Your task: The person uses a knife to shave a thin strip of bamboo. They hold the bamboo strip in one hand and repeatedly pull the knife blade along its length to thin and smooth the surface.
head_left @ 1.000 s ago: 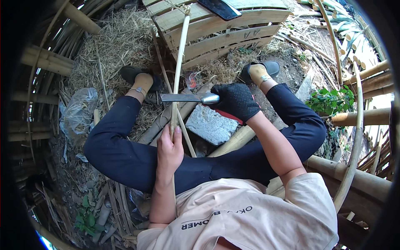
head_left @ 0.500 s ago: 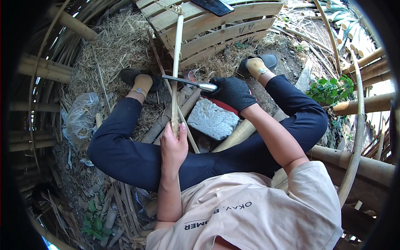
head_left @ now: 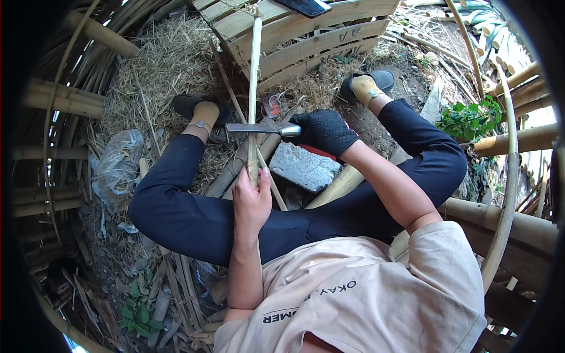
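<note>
My left hand (head_left: 252,200), bare, is closed around the near part of a long, pale bamboo strip (head_left: 255,70). The strip runs away from me between my legs, and its far end reaches the wooden crate. My right hand (head_left: 326,132), in a black glove, grips a knife by its handle. The knife's blade (head_left: 244,127) points left and lies across the strip, just beyond my left hand, with its broad side showing. Below the glove sits a rough grey stone block (head_left: 306,167), and a red thing (head_left: 318,151) shows partly between them.
A slatted wooden crate (head_left: 329,41) stands at the far side with a dark phone-like device (head_left: 306,6) on top. Straw (head_left: 159,65) covers the ground at the left, near a clear plastic bag (head_left: 118,162). Bamboo poles (head_left: 512,144) line the right side.
The knife has come nearer to me along the strip, and its blade has turned so more of its flat shows. My left hand keeps its hold on the strip.
</note>
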Demonstrator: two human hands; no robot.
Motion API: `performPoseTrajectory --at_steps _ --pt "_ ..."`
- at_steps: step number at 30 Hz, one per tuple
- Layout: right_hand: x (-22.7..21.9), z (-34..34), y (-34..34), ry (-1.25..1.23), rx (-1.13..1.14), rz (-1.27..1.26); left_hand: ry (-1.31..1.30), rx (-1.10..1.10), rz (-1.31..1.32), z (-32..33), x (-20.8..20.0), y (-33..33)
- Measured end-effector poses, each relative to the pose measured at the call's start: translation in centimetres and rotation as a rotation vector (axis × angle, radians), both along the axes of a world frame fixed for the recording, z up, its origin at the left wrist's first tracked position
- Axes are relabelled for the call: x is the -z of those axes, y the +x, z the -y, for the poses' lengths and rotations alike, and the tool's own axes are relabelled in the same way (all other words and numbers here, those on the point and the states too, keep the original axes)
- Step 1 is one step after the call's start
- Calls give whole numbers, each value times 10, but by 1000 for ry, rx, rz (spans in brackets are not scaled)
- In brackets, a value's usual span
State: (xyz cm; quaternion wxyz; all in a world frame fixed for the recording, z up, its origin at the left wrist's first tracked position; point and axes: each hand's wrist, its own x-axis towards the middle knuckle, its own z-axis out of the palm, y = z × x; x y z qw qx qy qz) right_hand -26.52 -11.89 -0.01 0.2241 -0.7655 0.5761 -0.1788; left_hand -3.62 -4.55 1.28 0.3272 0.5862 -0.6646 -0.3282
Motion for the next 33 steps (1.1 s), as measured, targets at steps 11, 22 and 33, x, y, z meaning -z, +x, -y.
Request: performPoseTrajectory --at_steps 11,22,33 --pt "2 12 4 -19 29 -3 68 -43 54 -2 -3 -5" --pt "1 46 6 -123 31 -257 72 -57 161 0 1 -4" --pt "7 89 -29 -300 205 -272 22 -69 55 -1 5 -2"
